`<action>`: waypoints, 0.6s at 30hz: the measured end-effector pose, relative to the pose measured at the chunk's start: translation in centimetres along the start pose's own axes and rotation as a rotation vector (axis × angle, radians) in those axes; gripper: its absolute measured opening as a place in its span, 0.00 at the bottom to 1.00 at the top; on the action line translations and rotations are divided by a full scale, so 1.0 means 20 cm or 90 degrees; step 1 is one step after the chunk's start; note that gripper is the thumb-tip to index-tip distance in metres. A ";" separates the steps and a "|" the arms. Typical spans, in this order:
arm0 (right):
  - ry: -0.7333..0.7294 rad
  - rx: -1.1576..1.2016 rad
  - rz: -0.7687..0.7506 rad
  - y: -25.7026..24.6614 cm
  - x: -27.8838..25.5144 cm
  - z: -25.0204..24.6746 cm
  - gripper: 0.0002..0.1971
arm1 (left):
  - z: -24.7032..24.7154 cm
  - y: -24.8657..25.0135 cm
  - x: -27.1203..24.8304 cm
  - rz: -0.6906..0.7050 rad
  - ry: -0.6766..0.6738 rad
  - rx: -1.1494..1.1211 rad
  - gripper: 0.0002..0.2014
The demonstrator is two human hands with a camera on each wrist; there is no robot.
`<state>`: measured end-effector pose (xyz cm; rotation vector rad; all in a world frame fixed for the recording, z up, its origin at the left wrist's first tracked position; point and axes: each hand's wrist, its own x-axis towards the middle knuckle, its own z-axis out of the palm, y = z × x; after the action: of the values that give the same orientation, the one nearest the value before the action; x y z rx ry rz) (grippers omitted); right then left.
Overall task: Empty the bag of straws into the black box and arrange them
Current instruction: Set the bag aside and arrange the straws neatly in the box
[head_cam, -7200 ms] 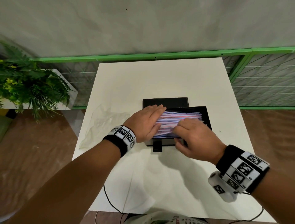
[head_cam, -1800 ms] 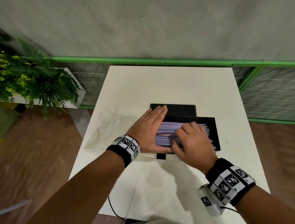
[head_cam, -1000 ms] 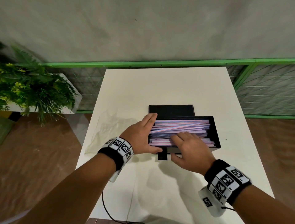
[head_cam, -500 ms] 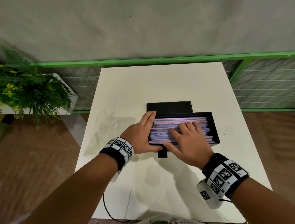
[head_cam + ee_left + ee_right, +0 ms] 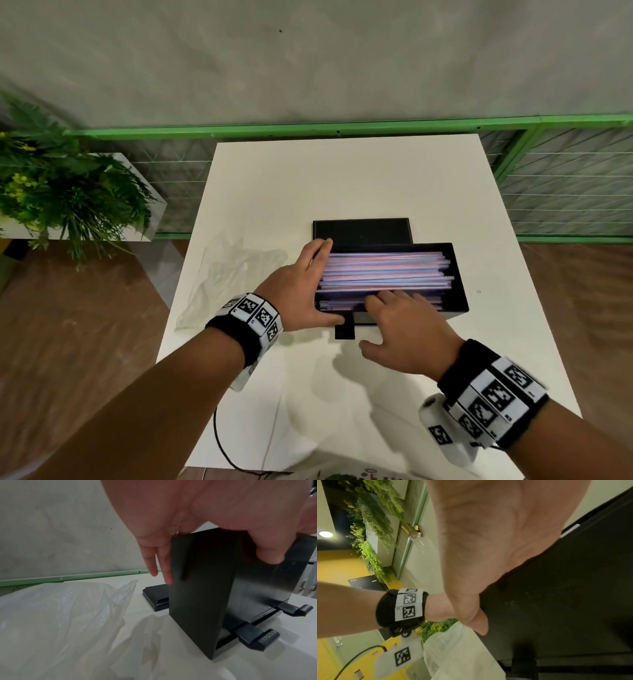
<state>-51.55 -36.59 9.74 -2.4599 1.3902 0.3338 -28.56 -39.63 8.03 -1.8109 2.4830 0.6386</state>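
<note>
The black box (image 5: 458, 274) stands open mid-table, filled with pink, blue and white straws (image 5: 383, 272) lying lengthwise. My left hand (image 5: 301, 287) braces the box's left end: straight fingers (image 5: 164, 566) lie flat against the end wall (image 5: 197, 595), and the thumb (image 5: 269, 553) presses the front face. My right hand (image 5: 404, 325) reaches over the front wall, its fingers resting on the nearest straws and its thumb held out over the table. In the right wrist view the palm (image 5: 488, 540) fills the frame above the box's dark wall (image 5: 556, 601). The emptied clear bag (image 5: 226, 274) lies crumpled left of the box.
The box's black lid (image 5: 361, 231) lies flat just behind it, and two latch tabs (image 5: 254, 635) stick out at the front base. A green rail (image 5: 308, 130) runs behind the white table (image 5: 342, 178). A potted plant (image 5: 61, 198) stands far left. A cable (image 5: 222, 445) hangs off the near edge.
My right hand has slid from the middle of the straws back to the front row. The left hand stays on the box's left end, and the straws lie straighter.
</note>
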 end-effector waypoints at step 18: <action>-0.155 0.142 0.076 0.03 0.25 -0.03 0.29 | 0.03 0.01 0.00 -0.015 0.006 -0.016 0.69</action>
<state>-49.51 -41.07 8.56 -2.0868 1.3899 0.4604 -28.92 -39.45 7.60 -1.8519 2.4672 0.6647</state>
